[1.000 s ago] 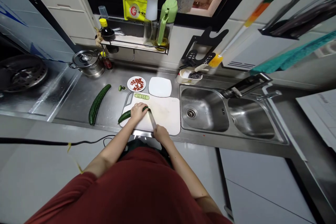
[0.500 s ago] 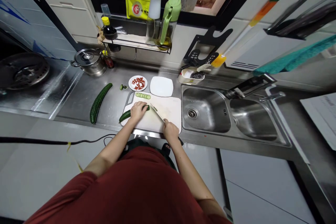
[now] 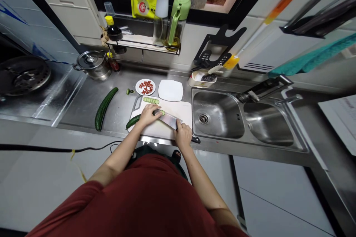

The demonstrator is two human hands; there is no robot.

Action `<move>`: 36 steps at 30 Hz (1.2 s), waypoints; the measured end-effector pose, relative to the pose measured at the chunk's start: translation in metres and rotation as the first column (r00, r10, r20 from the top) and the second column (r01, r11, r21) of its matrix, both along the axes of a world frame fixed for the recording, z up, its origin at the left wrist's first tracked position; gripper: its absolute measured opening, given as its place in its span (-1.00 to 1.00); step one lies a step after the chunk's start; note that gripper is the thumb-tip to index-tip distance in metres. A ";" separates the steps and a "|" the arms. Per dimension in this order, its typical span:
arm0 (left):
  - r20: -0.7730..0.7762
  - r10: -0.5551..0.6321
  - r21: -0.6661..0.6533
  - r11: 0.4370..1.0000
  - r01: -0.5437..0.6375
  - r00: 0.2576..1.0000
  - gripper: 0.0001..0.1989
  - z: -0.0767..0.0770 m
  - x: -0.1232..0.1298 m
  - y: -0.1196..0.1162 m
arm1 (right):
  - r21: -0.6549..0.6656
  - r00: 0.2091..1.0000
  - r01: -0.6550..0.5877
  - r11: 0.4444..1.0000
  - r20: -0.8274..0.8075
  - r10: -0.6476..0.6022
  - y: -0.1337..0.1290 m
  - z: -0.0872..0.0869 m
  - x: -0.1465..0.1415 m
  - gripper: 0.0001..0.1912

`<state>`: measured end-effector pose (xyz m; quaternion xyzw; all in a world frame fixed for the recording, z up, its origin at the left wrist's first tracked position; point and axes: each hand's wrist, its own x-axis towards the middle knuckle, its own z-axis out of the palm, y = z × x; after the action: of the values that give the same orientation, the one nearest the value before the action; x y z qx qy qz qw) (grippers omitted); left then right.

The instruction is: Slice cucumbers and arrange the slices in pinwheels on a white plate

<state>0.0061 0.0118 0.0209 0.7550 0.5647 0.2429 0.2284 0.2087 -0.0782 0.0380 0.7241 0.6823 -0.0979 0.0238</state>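
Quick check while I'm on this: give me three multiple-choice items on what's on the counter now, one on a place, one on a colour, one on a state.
1. Where does the whole cucumber lie?
A. in the sink
B. on the counter left of the cutting board
C. on the shelf

2. What colour are the pieces on the round plate?
A. red
B. yellow
C. blue

3. How does the knife blade lie?
A. hung on the wall
B. stuck upright
C. tilted flat over the board

Answers: 1 B, it rests on bare steel beside the cutting board. 2 A, red bits show. 3 C, its broad side faces up in the right hand.
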 end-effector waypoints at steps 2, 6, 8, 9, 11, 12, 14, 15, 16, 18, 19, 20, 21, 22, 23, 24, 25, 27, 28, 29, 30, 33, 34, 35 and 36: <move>-0.024 -0.050 -0.031 0.998 0.049 0.998 -0.64 0.001 0.000 0.002 | -0.002 1.000 -0.008 1.000 0.001 0.008 -0.001 0.000 0.002 -0.43; -0.034 -0.134 -0.064 0.989 0.131 0.990 -0.68 0.004 0.000 0.006 | 0.009 1.000 -0.018 1.000 0.011 0.018 -0.002 -0.002 0.005 -0.44; -0.017 -0.143 -0.061 0.988 0.141 0.990 -0.71 0.004 0.002 0.007 | 0.016 1.000 -0.022 1.000 0.017 0.022 -0.003 -0.003 0.006 -0.44; -0.006 -0.135 -0.060 0.989 0.135 0.991 -0.73 0.003 0.003 0.007 | 0.016 1.000 -0.024 1.000 0.020 0.023 -0.004 -0.004 0.006 -0.44; 0.020 -0.092 -0.068 0.993 0.093 0.996 -0.78 0.001 0.007 0.008 | 0.014 0.999 -0.023 1.000 0.023 0.023 -0.005 -0.006 0.006 -0.45; 0.038 -0.055 -0.081 0.995 0.057 0.998 -0.79 0.000 0.008 0.009 | 0.013 1.000 -0.021 1.000 0.021 0.020 -0.006 -0.007 0.007 -0.45; 0.074 0.060 -0.133 0.990 -0.050 0.995 -0.80 -0.004 0.011 0.012 | 0.013 1.000 -0.008 1.000 0.017 0.008 -0.007 -0.009 0.008 -0.46; 0.084 0.131 -0.168 0.979 -0.116 0.988 -0.80 -0.006 0.012 0.015 | 0.012 1.000 0.001 1.000 0.014 -0.001 -0.007 -0.010 0.009 -0.47; 0.087 0.203 -0.204 0.962 -0.182 0.975 -0.80 -0.008 0.013 0.018 | 0.008 1.000 0.010 1.000 0.012 -0.010 -0.007 -0.010 0.010 -0.47; 0.067 0.317 -0.254 0.922 -0.292 0.946 -0.80 -0.011 0.013 0.027 | -0.006 1.000 0.027 1.000 0.009 -0.027 -0.008 -0.011 0.012 -0.47; 0.051 0.347 -0.265 0.909 -0.322 0.936 -0.80 -0.013 0.013 0.033 | -0.014 0.999 0.034 0.999 0.007 -0.034 -0.008 -0.012 0.013 -0.46; 0.033 0.363 -0.269 0.900 -0.342 0.931 -0.80 -0.015 0.013 0.038 | -0.022 0.999 0.040 0.999 0.006 -0.039 -0.008 -0.013 0.014 -0.46; 0.018 0.369 -0.266 0.898 -0.352 0.929 -0.80 -0.018 0.013 0.043 | -0.029 0.999 0.046 0.999 0.005 -0.046 -0.008 -0.013 0.016 -0.46; 0.004 0.372 -0.259 0.897 -0.358 0.928 -0.80 -0.020 0.013 0.049 | -0.035 0.999 0.052 0.998 0.004 -0.052 -0.008 -0.014 0.016 -0.46; -0.006 0.371 -0.246 0.900 -0.361 0.929 -0.79 -0.023 0.014 0.054 | -0.036 0.998 0.057 0.998 0.002 -0.057 -0.009 -0.015 0.017 -0.47; -0.019 0.370 -0.235 0.901 -0.364 0.929 -0.79 -0.026 0.014 0.058 | -0.034 0.998 0.060 0.998 -0.002 -0.060 -0.009 -0.016 0.018 -0.47; -0.028 0.370 -0.228 0.902 -0.366 0.929 -0.79 -0.029 0.015 0.063 | -0.031 0.998 0.064 0.997 -0.007 -0.064 -0.009 -0.017 0.018 -0.47; -0.040 0.362 -0.217 0.907 -0.362 0.931 -0.77 -0.035 0.016 0.070 | -0.023 0.997 0.069 0.997 -0.017 -0.069 -0.010 -0.018 0.019 -0.47; -0.049 0.359 -0.211 0.908 -0.361 0.932 -0.76 -0.038 0.017 0.073 | -0.021 0.997 0.073 0.997 -0.021 -0.073 -0.010 -0.019 0.019 -0.47; -0.060 0.355 -0.206 0.910 -0.360 0.933 -0.75 -0.041 0.017 0.076 | -0.021 0.997 0.076 0.997 -0.024 -0.077 -0.011 -0.020 0.019 -0.47; -0.071 0.352 -0.200 0.912 -0.359 0.933 -0.75 -0.043 0.018 0.078 | -0.021 0.996 0.080 0.997 -0.026 -0.081 -0.011 -0.021 0.020 -0.48; -0.113 0.341 -0.183 0.916 -0.357 0.933 -0.75 -0.046 0.018 0.082 | -0.020 0.996 0.085 0.996 -0.030 -0.086 -0.012 -0.022 0.020 -0.48; -0.127 0.336 -0.176 0.918 -0.355 0.933 -0.75 -0.046 0.018 0.083 | -0.023 0.996 0.086 0.996 -0.031 -0.086 -0.012 -0.022 0.020 -0.48; -0.141 0.332 -0.167 0.921 -0.353 0.933 -0.74 -0.046 0.019 0.084 | -0.026 0.996 0.086 0.996 -0.031 -0.087 -0.012 -0.022 0.020 -0.48; -0.155 0.326 -0.159 0.924 -0.349 0.933 -0.74 -0.045 0.019 0.085 | -0.029 0.996 0.087 0.996 -0.031 -0.088 -0.012 -0.023 0.021 -0.48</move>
<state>0.0247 0.0965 -0.0243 0.6358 0.7194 0.1776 0.2160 0.2293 -0.0901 0.0154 0.7512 0.6489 -0.1198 0.0184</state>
